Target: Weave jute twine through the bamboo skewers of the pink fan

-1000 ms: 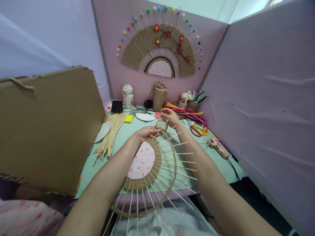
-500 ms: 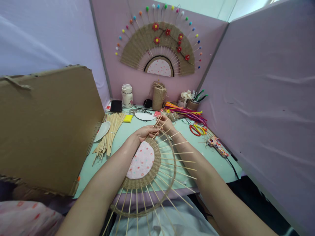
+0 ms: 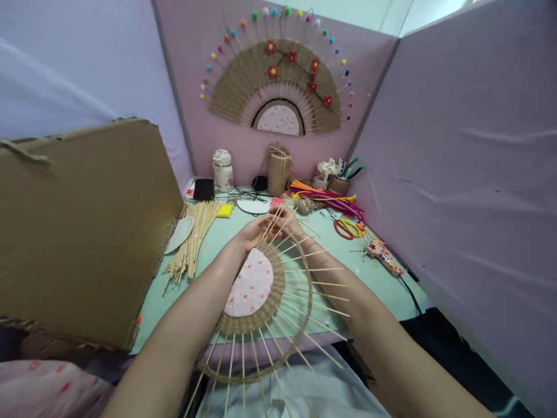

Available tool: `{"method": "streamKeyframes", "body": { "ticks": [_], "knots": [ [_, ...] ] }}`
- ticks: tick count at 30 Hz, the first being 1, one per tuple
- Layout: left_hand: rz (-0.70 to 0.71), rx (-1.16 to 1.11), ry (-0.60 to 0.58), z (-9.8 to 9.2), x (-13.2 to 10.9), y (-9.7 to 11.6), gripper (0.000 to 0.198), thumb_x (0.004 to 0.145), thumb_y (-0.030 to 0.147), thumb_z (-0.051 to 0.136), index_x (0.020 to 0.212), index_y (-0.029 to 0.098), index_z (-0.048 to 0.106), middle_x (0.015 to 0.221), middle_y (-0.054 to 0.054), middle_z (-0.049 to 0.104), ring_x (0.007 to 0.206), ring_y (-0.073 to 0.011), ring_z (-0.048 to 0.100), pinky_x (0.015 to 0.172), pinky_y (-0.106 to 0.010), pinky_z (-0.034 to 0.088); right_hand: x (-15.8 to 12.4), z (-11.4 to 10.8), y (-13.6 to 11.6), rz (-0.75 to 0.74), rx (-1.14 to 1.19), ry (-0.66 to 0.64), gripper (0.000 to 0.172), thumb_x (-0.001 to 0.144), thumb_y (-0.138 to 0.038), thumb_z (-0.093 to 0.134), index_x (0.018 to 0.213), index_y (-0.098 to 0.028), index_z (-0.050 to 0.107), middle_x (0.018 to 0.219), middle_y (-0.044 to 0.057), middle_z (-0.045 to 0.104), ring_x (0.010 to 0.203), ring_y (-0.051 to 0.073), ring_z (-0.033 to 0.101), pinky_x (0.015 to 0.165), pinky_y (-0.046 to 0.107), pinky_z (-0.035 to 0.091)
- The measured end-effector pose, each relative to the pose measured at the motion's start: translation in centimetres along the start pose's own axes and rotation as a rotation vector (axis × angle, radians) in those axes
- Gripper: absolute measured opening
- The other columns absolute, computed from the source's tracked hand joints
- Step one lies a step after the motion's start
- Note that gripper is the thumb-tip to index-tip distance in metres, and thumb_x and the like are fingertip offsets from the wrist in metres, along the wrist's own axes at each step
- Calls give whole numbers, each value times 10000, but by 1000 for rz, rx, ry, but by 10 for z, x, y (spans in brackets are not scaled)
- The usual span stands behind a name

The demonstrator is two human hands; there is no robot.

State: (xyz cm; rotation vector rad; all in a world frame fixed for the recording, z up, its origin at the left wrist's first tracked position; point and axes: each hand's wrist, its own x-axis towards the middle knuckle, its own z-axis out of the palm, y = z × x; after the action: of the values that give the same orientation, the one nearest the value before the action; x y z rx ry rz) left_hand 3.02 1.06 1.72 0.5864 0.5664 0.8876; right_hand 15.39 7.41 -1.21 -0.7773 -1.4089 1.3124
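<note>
A half-round woven fan frame (image 3: 278, 284) leans over the table's front edge, its thin wooden sticks fanning out to the right and down. Pink-dotted white fabric (image 3: 251, 283) covers its middle, and a narrow twine band crosses the sticks farther out. My left hand (image 3: 256, 232) is closed around the frame's upper end, by the first sticks. Beside it my right hand (image 3: 285, 220) has its fingers bent at the outer band near those same sticks. Whatever fine strand lies between the right fingers is too small to make out.
A bundle of sticks (image 3: 195, 232) lies left, by a cardboard panel (image 3: 87, 232). Scissors (image 3: 348, 228) and a glue gun (image 3: 383, 257) with a cord lie right. Behind stand a twine roll (image 3: 279, 171) and a white bottle (image 3: 223, 171). A finished fan (image 3: 235, 81) hangs on the wall.
My right hand has shifted slightly left and closer to my left hand at the frame's top end. The frame stays nearly in place; the whole view has moved a little.
</note>
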Motion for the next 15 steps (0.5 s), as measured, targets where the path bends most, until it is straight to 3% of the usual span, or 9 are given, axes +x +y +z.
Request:
{"method": "streamKeyframes", "body": {
  "ticks": [7,15],
  "knots": [
    [-16,-14,7,-3,0,-1,290,916,181,411,1055,35,620,731,-135,685,588,-157,662,412,-163,444,3,-11,-4,-58,9,35,342,490,-334,781,713,-178,574,693,-12,566,640,123,516,620,273,426],
    [-34,4,35,3,-6,2,315,921,171,388,1131,59,594,777,-123,696,601,-141,673,336,-116,392,12,-28,-1,-134,20,209,255,567,-325,722,731,-178,593,671,-29,556,602,99,468,585,246,395]
  ]
}}
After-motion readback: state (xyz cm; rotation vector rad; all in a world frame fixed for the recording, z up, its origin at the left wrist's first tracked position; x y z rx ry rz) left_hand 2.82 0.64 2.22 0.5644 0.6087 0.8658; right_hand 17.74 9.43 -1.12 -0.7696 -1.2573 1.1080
